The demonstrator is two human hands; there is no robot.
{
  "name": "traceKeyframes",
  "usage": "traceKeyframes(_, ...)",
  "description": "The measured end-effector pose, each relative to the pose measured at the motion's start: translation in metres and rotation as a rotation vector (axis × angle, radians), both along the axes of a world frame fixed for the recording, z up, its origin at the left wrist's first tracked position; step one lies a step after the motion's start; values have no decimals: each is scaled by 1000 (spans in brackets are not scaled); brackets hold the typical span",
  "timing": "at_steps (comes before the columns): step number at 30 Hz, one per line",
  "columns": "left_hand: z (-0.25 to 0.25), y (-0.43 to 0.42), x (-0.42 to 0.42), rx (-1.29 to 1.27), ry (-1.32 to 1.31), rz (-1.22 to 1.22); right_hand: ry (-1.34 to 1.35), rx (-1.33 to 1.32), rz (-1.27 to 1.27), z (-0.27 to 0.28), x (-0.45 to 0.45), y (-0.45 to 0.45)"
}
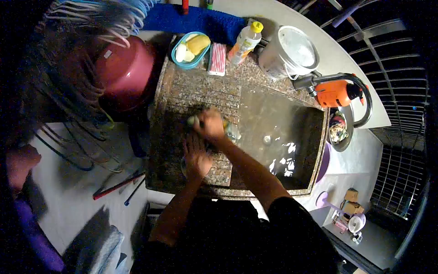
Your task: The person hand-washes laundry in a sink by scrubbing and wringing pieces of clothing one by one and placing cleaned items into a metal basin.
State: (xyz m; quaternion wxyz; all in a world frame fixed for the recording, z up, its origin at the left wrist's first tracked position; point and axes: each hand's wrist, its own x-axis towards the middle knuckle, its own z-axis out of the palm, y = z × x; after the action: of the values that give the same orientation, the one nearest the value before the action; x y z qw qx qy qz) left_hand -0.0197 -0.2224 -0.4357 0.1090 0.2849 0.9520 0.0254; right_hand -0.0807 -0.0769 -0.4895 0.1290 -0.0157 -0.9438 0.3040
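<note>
My right hand (212,124) is closed over the ridged stone washboard (205,86) on the left side of a granite wash sink. A small greenish bit shows by its fingers and a pale, yellowish bit behind it; blur hides what these belong to. Just below, my left hand (197,157) lies flat with fingers stretched forward, pressing on something dark and wet. The dark surface under both hands is too dim to tell cloth from stone. To the right, the basin (267,109) holds cloudy water.
Along the back ledge stand a blue soap dish (188,65), a red-striped brush or block (217,59), a yellow-capped bottle (242,45), a white bucket (273,57) and an orange sprayer (332,93). Left are a maroon tub (125,71), hangers (121,25) and part of another person (23,164).
</note>
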Motion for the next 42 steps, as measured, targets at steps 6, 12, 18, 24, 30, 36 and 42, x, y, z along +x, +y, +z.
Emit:
traceKeyframes(6, 13, 2, -5, 145, -67, 18, 36, 146, -184, -16, -51, 16)
traceKeyframes(12, -5, -10, -5, 626, -395, 240, -127, -81, -128, -5, 85, -15)
traceKeyframes(18, 7, 1, 2, 182, 29, 9, -7, 302, -235, -29, -40, 55)
traceKeyframes(24, 22, -2, -5, 256, 13, -7, 148, 257, -227, 23, 22, 31)
traceKeyframes(30, -34, -1, 9, 57, -12, 27, 98, 69, 10, -12, 47, 44)
traceKeyframes(36, -75, -16, 16, 188, 82, -8, -2, -70, -199, -22, -47, 68)
traceKeyframes(42, -6, 13, 3, 577, -173, -35, 94, -596, -716, -27, 33, 118)
